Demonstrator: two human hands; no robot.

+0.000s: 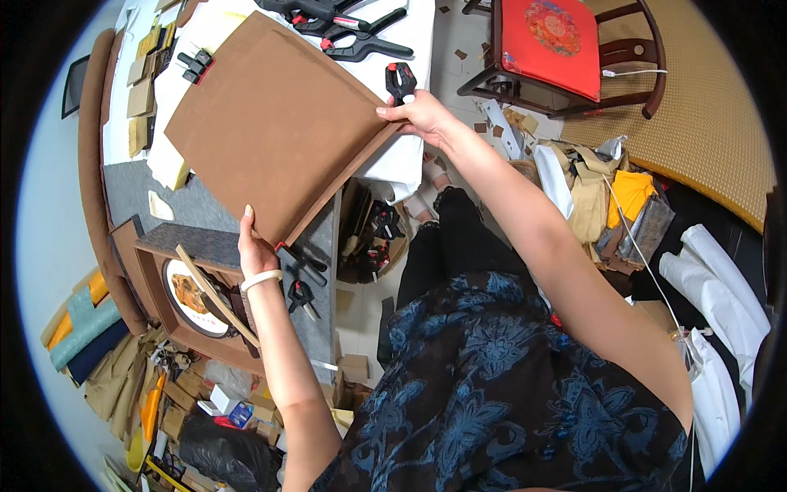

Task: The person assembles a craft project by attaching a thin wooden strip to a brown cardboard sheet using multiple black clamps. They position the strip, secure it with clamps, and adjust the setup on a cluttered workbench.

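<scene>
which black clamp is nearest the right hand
The small black clamp beside the right hand, at the brown panel's right-hand corner. The larger clamp on the white covering and the clamp near the panel's upper-left edge are farther away.

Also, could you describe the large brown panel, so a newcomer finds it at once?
Start at the grey table, upper left. Over it, the left hand holds the large brown panel by its near end, the right hand by its right corner. Unlike the open brown box at lower left, with its round picture, this panel's broad face is plain.
</scene>
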